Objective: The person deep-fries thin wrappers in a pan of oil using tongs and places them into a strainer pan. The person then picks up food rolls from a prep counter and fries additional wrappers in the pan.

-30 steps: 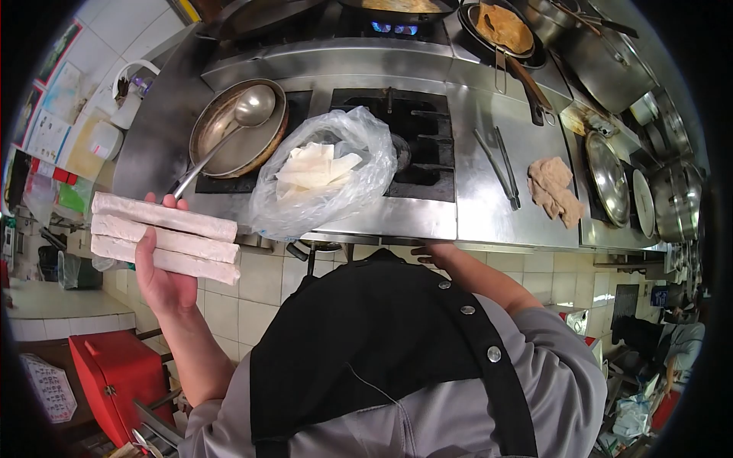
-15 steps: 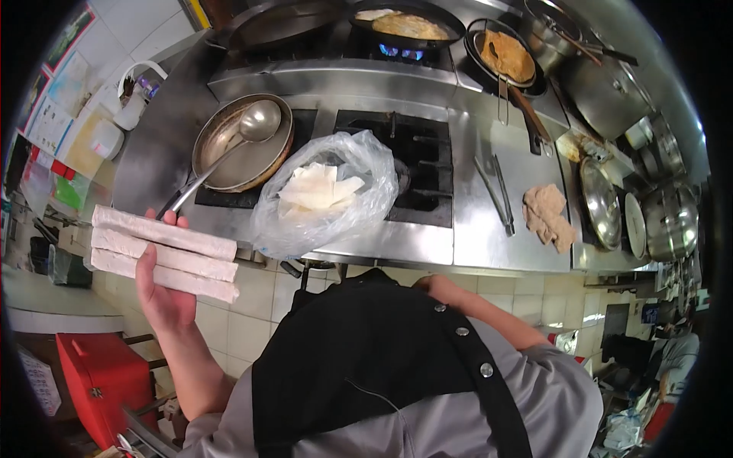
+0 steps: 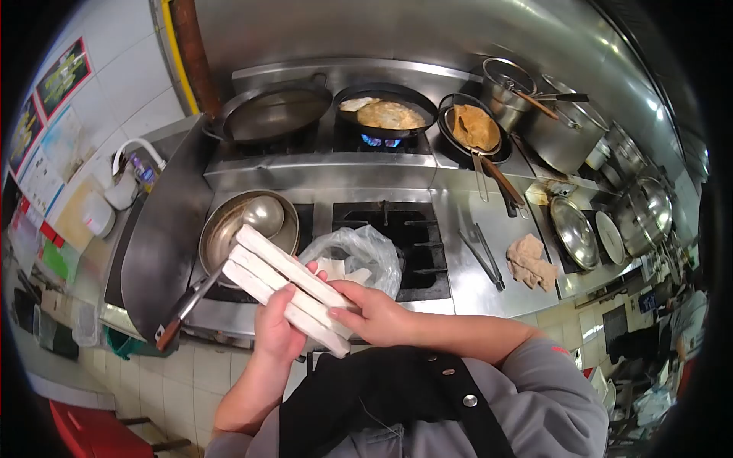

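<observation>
Three long, whitish rolls [image 3: 284,284] lie side by side in my left hand [image 3: 279,324], with the thumb across them and fingertips showing at their far edge. What the rolls are made of I cannot tell. My right hand [image 3: 370,309] is closed on their near right end, thumb and fingers pinching there. Behind the hands sits a clear plastic bag [image 3: 374,256] holding pale flat sheets [image 3: 356,276], partly hidden by the rolls. To the left, a ladle [image 3: 263,217] rests in a pan [image 3: 216,237], its handle reaching out over the counter edge.
On the back burners are a dark pan [image 3: 275,114] and a frying pan [image 3: 347,98] with food over a blue flame. A strainer with a browned piece [image 3: 475,128] stands at right. Tongs [image 3: 482,259] and a crumpled cloth [image 3: 531,262] lie on the steel counter [image 3: 477,294].
My left hand has brought the rolls rightward, in front of the pan and bag. My right hand has come up from my side and taken hold of their end. The view has tilted up.
</observation>
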Available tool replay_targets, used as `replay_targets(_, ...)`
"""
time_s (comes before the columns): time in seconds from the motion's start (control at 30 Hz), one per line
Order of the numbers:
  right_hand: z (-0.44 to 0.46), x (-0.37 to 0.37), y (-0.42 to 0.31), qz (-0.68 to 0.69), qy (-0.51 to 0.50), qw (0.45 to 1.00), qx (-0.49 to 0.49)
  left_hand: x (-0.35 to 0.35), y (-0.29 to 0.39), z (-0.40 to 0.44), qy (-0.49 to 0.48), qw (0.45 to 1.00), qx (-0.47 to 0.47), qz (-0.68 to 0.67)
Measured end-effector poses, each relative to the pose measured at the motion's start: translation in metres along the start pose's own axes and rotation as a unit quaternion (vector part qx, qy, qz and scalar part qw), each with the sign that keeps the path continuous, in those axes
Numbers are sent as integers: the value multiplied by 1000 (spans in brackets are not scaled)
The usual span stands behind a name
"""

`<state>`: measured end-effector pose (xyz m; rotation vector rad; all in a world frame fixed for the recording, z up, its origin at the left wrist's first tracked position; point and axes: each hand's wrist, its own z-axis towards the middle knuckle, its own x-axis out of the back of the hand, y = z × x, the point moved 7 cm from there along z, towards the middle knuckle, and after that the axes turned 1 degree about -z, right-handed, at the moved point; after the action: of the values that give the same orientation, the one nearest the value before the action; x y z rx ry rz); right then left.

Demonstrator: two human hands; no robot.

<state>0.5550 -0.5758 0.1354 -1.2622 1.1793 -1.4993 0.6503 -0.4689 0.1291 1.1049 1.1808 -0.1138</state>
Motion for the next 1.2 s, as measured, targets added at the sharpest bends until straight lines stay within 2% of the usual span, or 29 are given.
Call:
replay_targets(0.03,4,6,-4,-40,8,999,14,2,0,6,-6,1000,3,6)
replay_targets(0.13,11,31,-11,-141,54,988,37,26,-6,15,77,996,46,-1)
replay_targets(0.23,21,79,-25,-226,94,969,19,33,4,18,63,997,41,-5)
replay_targets(0.3,30,132,-42,-311,179,932,58,47,13,15,69,997,27,-3)
replay_targets(0.37,42,191,-69,-326,250,911,-36,63,23,9,97,995,1,-1)
replay_targets(0.43,61,258,-81,-380,279,882,4,75,33,1,125,992,-27,-5)
replay_targets(0.5,70,300,-110,-380,344,852,-107,80,43,-6,142,988,-58,0)
replay_targets(0.53,82,331,-113,-421,367,829,-35,81,48,-11,148,986,-72,6)
replay_targets(0.57,93,362,-107,-457,388,799,37,81,52,-15,154,984,-86,11)
replay_targets(0.63,115,408,-97,-443,426,789,-9,81,58,-22,172,978,-115,28)
replay_targets(0.67,123,428,-85,-368,421,824,-91,81,60,-25,181,975,-128,31)
replay_targets(0.77,161,492,-44,-406,452,791,-81,84,62,-34,216,964,-151,47)
replay_targets(0.8,174,516,-29,-502,487,713,-47,85,62,-37,229,959,-156,51)
replay_targets(0.9,195,540,-4,-486,503,711,-71,77,62,-43,262,948,-167,70)
replay_targets(0.93,199,548,6,-434,496,746,-94,78,63,-45,270,945,-170,76)
replay_targets(1.03,206,549,17,-333,469,801,-169,78,64,-47,280,939,-182,79)
replay_targets(1.07,226,581,46,-433,495,741,-135,78,65,-47,284,937,-186,77)
replay_targets(1.17,243,576,61,-507,461,719,-116,71,67,-43,277,937,-195,88)
replay_targets(1.2,243,573,65,-431,423,771,-202,68,68,-40,272,938,-195,95)
